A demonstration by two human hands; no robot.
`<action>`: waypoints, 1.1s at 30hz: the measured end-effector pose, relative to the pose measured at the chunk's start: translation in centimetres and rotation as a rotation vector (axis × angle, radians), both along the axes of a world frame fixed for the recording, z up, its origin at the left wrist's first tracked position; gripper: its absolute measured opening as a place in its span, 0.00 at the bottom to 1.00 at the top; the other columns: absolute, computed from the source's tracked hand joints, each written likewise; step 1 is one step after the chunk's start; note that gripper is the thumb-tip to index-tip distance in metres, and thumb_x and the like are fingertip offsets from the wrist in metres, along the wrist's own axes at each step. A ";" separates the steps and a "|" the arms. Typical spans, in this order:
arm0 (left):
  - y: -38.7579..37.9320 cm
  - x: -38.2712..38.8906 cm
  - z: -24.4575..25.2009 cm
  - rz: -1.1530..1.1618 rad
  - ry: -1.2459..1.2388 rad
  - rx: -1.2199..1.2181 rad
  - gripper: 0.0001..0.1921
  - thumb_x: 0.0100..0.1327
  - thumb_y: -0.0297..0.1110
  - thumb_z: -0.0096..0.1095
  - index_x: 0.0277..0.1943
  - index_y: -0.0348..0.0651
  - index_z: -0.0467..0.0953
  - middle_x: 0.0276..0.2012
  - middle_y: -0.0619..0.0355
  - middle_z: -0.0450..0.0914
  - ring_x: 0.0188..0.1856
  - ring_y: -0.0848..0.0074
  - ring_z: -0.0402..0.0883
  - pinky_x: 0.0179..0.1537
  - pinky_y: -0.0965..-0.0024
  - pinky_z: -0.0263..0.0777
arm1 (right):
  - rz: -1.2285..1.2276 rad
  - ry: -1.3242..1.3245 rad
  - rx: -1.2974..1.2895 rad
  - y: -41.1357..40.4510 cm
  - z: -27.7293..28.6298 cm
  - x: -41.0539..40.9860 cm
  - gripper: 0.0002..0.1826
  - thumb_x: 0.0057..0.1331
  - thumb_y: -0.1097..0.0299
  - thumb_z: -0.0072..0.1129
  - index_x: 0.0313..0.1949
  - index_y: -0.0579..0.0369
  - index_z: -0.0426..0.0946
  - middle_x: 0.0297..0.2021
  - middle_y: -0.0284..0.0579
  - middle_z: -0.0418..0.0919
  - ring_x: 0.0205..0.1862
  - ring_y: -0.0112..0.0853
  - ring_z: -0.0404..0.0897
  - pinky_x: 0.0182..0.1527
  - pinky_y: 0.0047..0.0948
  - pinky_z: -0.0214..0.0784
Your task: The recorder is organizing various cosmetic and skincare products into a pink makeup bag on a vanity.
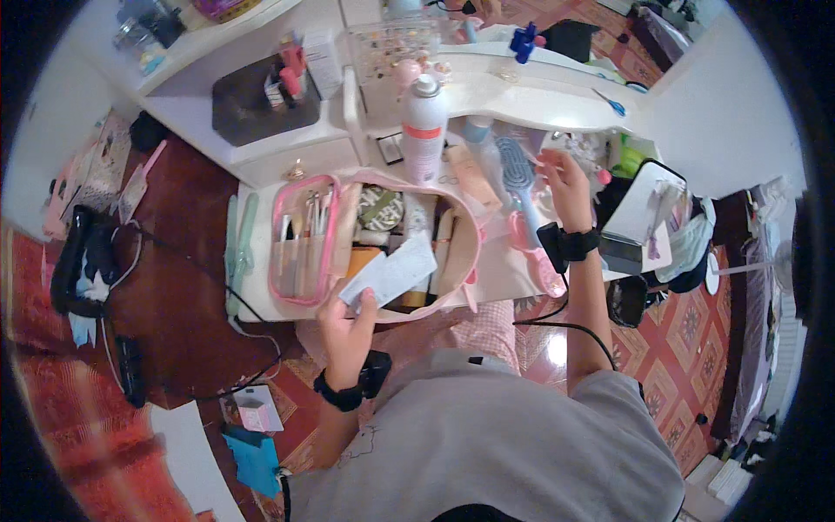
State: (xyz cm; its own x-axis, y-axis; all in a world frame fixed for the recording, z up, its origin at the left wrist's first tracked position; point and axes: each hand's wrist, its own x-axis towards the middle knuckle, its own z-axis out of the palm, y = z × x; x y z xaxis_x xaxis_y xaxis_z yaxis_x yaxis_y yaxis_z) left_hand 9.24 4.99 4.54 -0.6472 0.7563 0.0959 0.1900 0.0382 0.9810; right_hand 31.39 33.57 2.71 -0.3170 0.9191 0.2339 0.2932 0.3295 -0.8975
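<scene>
My left hand pinches a folded pale blue-white paper between thumb and fingers. The paper hangs over an open pink cosmetic bag with a round green patterned item and several makeup items inside. On the bag's opened lid, a clear pocket with a pink border holds several makeup brushes. Out to the right, my right hand is raised beside a blue vented hairbrush, its fingers bent close together. Whether something small sits between those fingertips is unclear.
A tall white spray can stands behind the bag on the white dressing table. Blue scissors lie on the back ledge. Right of my arm are a white-topped case and heaped items. A black cable hangs from my right wrist.
</scene>
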 end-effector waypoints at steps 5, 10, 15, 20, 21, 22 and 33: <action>0.8 0.2 -0.1 -0.019 -0.037 0.031 0.08 0.59 0.25 0.55 0.39 0.28 0.73 0.31 0.58 0.76 0.34 0.81 0.73 0.36 0.76 0.67 | -0.065 -0.157 -0.037 3.0 -3.8 5.5 0.11 0.60 0.78 0.46 0.42 0.62 0.74 0.35 0.46 0.80 0.36 0.31 0.81 0.36 0.25 0.71; 1.0 0.5 0.6 -0.020 0.001 -0.033 0.08 0.60 0.25 0.55 0.39 0.28 0.73 0.31 0.57 0.77 0.34 0.81 0.73 0.37 0.76 0.67 | 0.018 -0.480 -0.058 3.1 -3.1 3.3 0.08 0.57 0.73 0.51 0.33 0.62 0.77 0.24 0.47 0.79 0.29 0.33 0.80 0.33 0.27 0.72; 1.0 0.6 0.4 -0.030 0.038 -0.011 0.09 0.60 0.25 0.55 0.40 0.28 0.73 0.31 0.57 0.77 0.34 0.81 0.73 0.37 0.75 0.68 | 0.020 -0.807 0.012 1.7 -3.7 0.6 0.24 0.49 0.55 0.63 0.35 0.66 0.74 0.28 0.58 0.78 0.32 0.47 0.78 0.37 0.39 0.70; 1.2 0.9 0.5 -0.041 0.014 -0.011 0.09 0.59 0.24 0.55 0.40 0.28 0.72 0.32 0.57 0.78 0.35 0.80 0.74 0.38 0.75 0.68 | 0.070 -0.694 0.004 1.6 -3.6 0.2 0.25 0.47 0.64 0.66 0.41 0.66 0.70 0.28 0.54 0.79 0.34 0.43 0.80 0.36 0.35 0.71; 1.1 0.8 0.4 -0.041 0.013 -0.018 0.09 0.59 0.24 0.55 0.40 0.28 0.72 0.33 0.57 0.78 0.35 0.80 0.74 0.39 0.75 0.68 | 0.090 -0.605 -0.020 1.5 -3.2 0.2 0.26 0.46 0.65 0.67 0.43 0.66 0.69 0.28 0.54 0.79 0.34 0.43 0.79 0.37 0.35 0.71; 1.1 0.8 0.4 -0.040 0.013 -0.024 0.09 0.60 0.24 0.55 0.40 0.27 0.72 0.33 0.57 0.78 0.35 0.80 0.74 0.39 0.75 0.68 | 0.104 -0.600 -0.016 1.2 -2.8 0.2 0.25 0.48 0.68 0.65 0.44 0.67 0.68 0.30 0.53 0.79 0.33 0.41 0.80 0.36 0.34 0.72; 1.5 1.2 0.5 -0.073 0.011 -0.053 0.10 0.60 0.26 0.56 0.42 0.28 0.72 0.35 0.56 0.78 0.37 0.80 0.75 0.40 0.75 0.69 | 0.206 -0.444 -0.326 0.1 -2.5 -3.3 0.25 0.53 0.72 0.63 0.46 0.72 0.64 0.34 0.51 0.79 0.31 0.33 0.80 0.31 0.28 0.74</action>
State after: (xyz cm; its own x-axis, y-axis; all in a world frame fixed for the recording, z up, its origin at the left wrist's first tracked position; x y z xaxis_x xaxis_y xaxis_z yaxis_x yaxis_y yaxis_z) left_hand 10.48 6.47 5.06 -0.5896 0.8054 0.0612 0.2045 0.0756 0.9759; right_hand 28.09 33.69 0.19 -0.4999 0.8302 -0.2465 0.6232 0.1472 -0.7681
